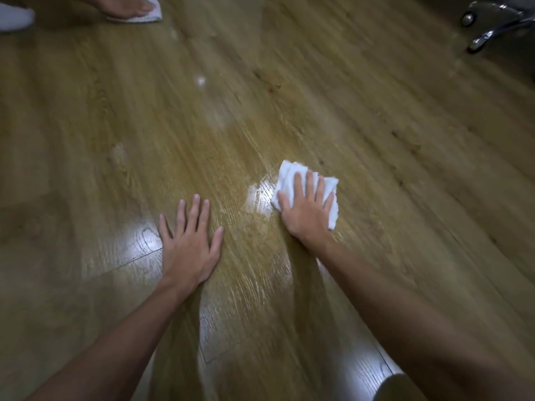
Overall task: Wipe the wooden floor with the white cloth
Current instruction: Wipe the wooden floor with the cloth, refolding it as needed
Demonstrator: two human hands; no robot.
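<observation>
Left hand (189,241) braces flat, fingers spread; right hand (307,209) presses splayed on the soft, limp white cloth (292,172), wet wooden floor (376,111) slick.

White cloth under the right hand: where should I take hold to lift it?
Pinch the far-left corner of the white cloth from above. It sticks out past the fingertips of the right hand and lies flat on the wooden floor.

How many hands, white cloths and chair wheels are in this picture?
Hands: 3 (left hand flat on the floor, right hand on a cloth, another person's hand at top left)
White cloths: 2 (white cloth, second cloth)
Chair wheels: 2 (upper wheel, lower wheel)
Total: 7
</observation>
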